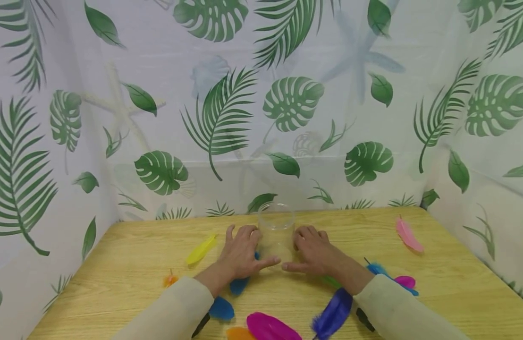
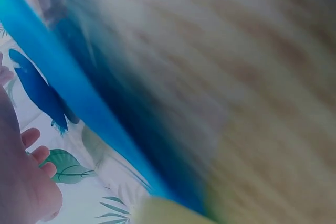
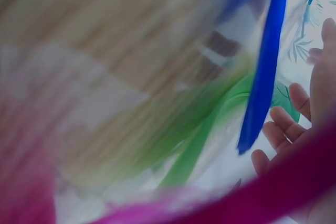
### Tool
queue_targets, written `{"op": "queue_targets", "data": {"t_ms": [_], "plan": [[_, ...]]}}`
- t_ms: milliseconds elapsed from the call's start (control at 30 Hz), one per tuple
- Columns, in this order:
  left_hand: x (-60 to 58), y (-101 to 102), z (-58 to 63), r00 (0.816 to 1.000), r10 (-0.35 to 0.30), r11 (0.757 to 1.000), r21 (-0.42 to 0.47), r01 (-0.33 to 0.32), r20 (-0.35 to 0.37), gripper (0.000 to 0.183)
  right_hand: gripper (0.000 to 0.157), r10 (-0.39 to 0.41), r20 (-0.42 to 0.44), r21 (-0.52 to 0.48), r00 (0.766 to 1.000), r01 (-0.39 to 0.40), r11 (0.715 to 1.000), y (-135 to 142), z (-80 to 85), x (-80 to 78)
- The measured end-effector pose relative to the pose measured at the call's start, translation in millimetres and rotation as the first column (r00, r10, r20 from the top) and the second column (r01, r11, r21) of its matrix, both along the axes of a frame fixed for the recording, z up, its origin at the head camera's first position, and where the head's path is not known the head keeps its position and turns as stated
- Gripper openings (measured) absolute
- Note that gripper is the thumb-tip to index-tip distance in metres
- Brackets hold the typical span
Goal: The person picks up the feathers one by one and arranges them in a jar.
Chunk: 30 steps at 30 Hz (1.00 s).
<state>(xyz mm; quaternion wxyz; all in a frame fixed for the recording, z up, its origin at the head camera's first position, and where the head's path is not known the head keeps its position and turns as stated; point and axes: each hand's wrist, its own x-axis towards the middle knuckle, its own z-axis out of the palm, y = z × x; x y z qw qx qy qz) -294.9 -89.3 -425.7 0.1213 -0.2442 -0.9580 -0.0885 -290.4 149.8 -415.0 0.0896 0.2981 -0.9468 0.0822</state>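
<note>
A clear, see-through jar (image 1: pixel 276 226) stands upright on the wooden table in front of me, its round rim at the top. My left hand (image 1: pixel 242 252) holds it from the left, fingers bent along its side and thumb reaching across the front. From the right, my right hand (image 1: pixel 314 252) grips it the same way, the two thumb tips nearly meeting. Blue feathers (image 1: pixel 239 285) lie under and beside the left hand. Below the right forearm is a dark blue feather (image 1: pixel 333 314). The right wrist view shows curved fingers (image 3: pixel 283 124) behind a blurred blue feather.
On the wooden table (image 1: pixel 138 293) lie a yellow feather (image 1: pixel 201 250) and a small orange feather (image 1: pixel 170 280) at left, a pink one (image 1: pixel 409 235) at far right, and a magenta feather (image 1: pixel 272 327) in front. A leaf-printed cloth (image 1: pixel 244 189) walls the back and sides.
</note>
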Motion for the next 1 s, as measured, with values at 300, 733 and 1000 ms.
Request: {"op": "queue_targets", "data": {"t_ms": [300,733,1000], "plan": [[-1.5,-0.6,-2.0,1.0,0.01,0.999,0.038,-0.011,0.016,0.084,0.047,0.076,-0.042,-0.043,0.996,-0.078,0.996,1.2,-1.0,0.6],[-1.3,-1.3,-0.7,0.999,0.037,0.991,0.13,-0.041,0.034,0.08,0.046,0.153,-0.056,-0.048,0.987,-0.156,0.987,1.5,-0.8,-0.1],[-1.1,-1.8,-0.9,0.999,0.026,0.994,0.107,-0.022,-0.039,0.075,0.047,0.112,-0.101,-0.024,0.989,-0.115,0.993,0.4,-0.2,0.4]]}}
